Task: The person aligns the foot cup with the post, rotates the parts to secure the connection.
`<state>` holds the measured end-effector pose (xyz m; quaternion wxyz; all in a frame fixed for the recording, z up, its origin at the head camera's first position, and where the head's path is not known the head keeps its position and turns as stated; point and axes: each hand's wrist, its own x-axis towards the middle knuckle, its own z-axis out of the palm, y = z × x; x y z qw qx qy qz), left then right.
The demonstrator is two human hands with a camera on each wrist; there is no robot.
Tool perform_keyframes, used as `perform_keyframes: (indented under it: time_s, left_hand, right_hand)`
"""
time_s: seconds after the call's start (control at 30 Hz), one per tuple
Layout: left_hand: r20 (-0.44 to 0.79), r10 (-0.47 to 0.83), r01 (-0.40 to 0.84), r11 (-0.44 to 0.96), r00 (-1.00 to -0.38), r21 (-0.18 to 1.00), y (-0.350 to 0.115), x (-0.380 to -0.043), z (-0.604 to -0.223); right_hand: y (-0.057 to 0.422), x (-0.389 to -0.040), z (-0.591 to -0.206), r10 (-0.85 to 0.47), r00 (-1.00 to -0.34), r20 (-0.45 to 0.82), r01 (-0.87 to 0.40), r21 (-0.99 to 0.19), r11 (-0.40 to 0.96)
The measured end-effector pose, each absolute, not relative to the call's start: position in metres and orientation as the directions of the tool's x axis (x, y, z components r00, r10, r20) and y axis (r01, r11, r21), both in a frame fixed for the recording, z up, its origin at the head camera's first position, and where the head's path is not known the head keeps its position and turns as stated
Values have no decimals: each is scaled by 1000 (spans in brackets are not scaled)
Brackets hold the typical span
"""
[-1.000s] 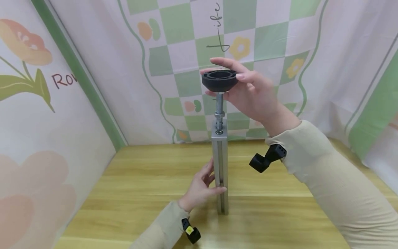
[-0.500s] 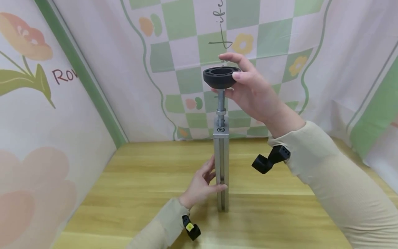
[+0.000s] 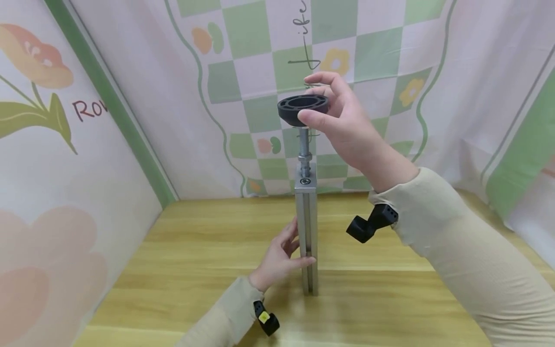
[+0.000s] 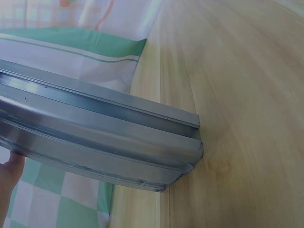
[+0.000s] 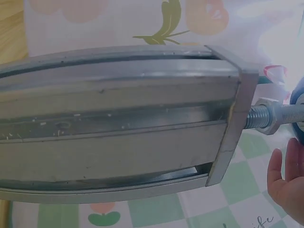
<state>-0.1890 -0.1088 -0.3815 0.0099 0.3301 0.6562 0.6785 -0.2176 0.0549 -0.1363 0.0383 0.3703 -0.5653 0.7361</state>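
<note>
An aluminium profile (image 3: 308,236) stands upright at the middle of the table, its grooved side facing me. On its top end plate a threaded rod (image 3: 304,142) with a nut (image 3: 305,158) rises to a round black levelling foot (image 3: 291,112), ring side up. My left hand (image 3: 277,264) grips the profile's lower part, thumb across the front and fingers behind. Up top, my right hand (image 3: 353,130) holds the foot, thumb on its front rim and other fingers curled at its far side. The right wrist view shows the end plate (image 5: 233,123) with the nut beyond it.
The wooden table (image 3: 208,250) ends at a printed cloth curtain (image 3: 256,115) with green checks close behind the profile. Another cloth wall (image 3: 47,188) stands on the left. A black camera mount (image 3: 368,224) hangs from the right sleeve.
My right thumb has moved left across the front of the foot, and the fingers behind have drawn back to the right. The left hand keeps its grip low on the profile.
</note>
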Motion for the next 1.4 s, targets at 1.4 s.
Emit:
perform_keyframes:
  time_s: [1.4]
  left_hand:
    - [449, 438, 425, -159, -779, 891, -109, -186, -381]
  right_hand:
    - [66, -235, -144, -569, -558, 604, -357, -794, -492]
